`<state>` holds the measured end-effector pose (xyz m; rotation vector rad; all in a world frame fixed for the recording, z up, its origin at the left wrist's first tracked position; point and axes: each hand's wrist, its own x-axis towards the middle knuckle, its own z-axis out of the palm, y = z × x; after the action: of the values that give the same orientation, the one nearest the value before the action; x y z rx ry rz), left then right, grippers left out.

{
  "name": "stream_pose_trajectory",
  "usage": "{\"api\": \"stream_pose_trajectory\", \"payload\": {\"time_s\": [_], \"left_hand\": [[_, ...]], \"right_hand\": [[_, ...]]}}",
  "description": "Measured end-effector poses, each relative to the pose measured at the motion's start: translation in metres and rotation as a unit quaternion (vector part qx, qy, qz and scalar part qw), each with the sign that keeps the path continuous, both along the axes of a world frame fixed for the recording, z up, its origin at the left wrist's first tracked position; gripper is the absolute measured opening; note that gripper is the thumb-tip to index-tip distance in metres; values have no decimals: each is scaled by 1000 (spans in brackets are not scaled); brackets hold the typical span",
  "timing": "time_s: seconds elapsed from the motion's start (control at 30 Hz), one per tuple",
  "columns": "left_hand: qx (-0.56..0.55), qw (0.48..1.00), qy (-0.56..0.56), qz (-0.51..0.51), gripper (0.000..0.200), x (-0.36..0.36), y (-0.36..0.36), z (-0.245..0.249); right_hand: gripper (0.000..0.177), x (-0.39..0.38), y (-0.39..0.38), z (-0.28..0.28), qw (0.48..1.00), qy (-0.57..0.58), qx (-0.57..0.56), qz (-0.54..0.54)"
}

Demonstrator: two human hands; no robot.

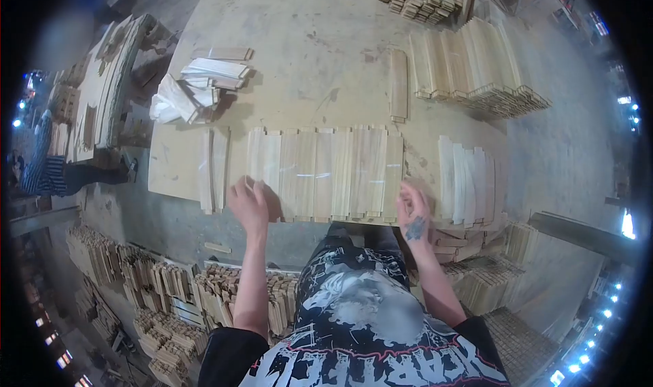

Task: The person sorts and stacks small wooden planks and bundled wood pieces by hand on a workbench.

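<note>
A row of thin wooden slats lies side by side along the near edge of the table. At the row's left end is my left hand, fingers apart, with nothing visible in it. My right hand is beside the row's right end, its fingers slightly curled and apart, holding nothing that I can see. Two loose slats lie left of my left hand. Right of my right hand lies a group of pale slats.
White slats are heaped at the table's left. Stacked slats and a single slat lie at the right, with another pile farther back. Wood bundles stand below. A person is at the far left.
</note>
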<state>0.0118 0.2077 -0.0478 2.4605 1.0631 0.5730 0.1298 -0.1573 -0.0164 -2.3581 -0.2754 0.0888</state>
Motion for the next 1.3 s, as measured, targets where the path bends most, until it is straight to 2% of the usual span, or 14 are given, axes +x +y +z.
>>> {"api": "stream_pose_trajectory", "payload": {"time_s": [0.13,0.23,0.33,0.5,0.67,0.77,0.87,0.93,0.97,1.07,1.13,1.17,1.27,1.3], "left_hand": [[-75,995,-5,66,31,-53,-23,1],[-203,965,-33,161,30,-81,-34,-18],[-558,791,-148,202,27,-83,-35,-14],[-614,740,-211,179,24,-75,-43,-18],[-616,746,-227,114,21,-73,-44,22],[-621,743,-242,59,21,-63,-56,42],[-624,743,-241,21,19,-47,-81,63],[-609,769,-192,-2,19,-43,-96,77],[-631,752,-186,-33,16,-45,-100,76],[-407,900,-141,-68,16,-46,-54,71],[-257,961,-102,27,21,-43,6,77],[-181,976,-93,79,26,-42,36,60],[84,994,37,54,42,-52,115,8],[48,996,58,56,47,-50,131,-2]], "right_hand": [[31,-23,16,4,993,86,77,31],[27,-31,21,9,990,102,84,51],[26,-32,27,9,986,120,89,75],[26,-28,34,13,976,178,88,90],[26,-28,43,8,965,202,140,86],[30,-31,79,18,910,331,226,108],[35,-24,124,36,840,420,275,207],[37,-25,138,39,837,429,275,200],[37,-25,140,39,835,435,274,196],[34,-19,118,26,849,404,287,181],[30,-17,91,11,865,387,279,159],[28,-14,77,15,877,377,254,158],[26,-14,40,20,894,362,238,117],[25,-16,25,18,898,355,243,92]]}}
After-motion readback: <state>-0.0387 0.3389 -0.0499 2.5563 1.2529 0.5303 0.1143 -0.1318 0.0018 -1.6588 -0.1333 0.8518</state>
